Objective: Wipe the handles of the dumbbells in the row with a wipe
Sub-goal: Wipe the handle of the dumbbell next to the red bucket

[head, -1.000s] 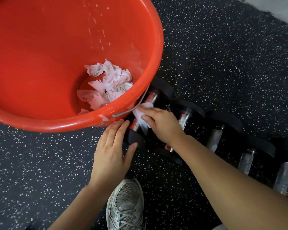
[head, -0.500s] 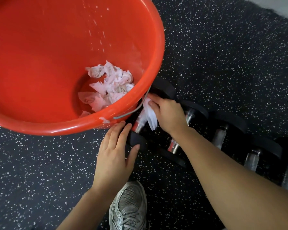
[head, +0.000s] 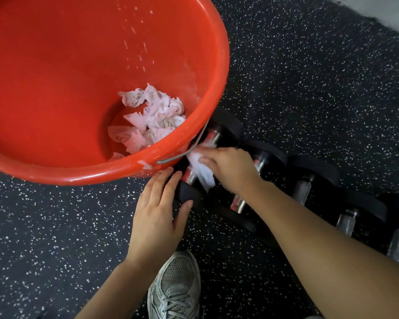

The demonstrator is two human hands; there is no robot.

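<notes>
A row of black dumbbells with chrome handles runs from the centre to the right edge on the speckled floor. My right hand presses a white wipe around the handle of the leftmost dumbbell. My left hand lies flat with spread fingers on that dumbbell's near black head. The second dumbbell sits partly under my right wrist. Further dumbbells follow to the right, their handles dull grey.
A large red bucket fills the upper left, its rim and wire handle touching the first dumbbell; several crumpled used wipes lie inside. My grey sneaker stands at the bottom centre. A pale floor strip shows top right.
My right hand slid the wipe up the first dumbbell's handle toward the far head, then back down to the middle. My left hand stayed on the near head.
</notes>
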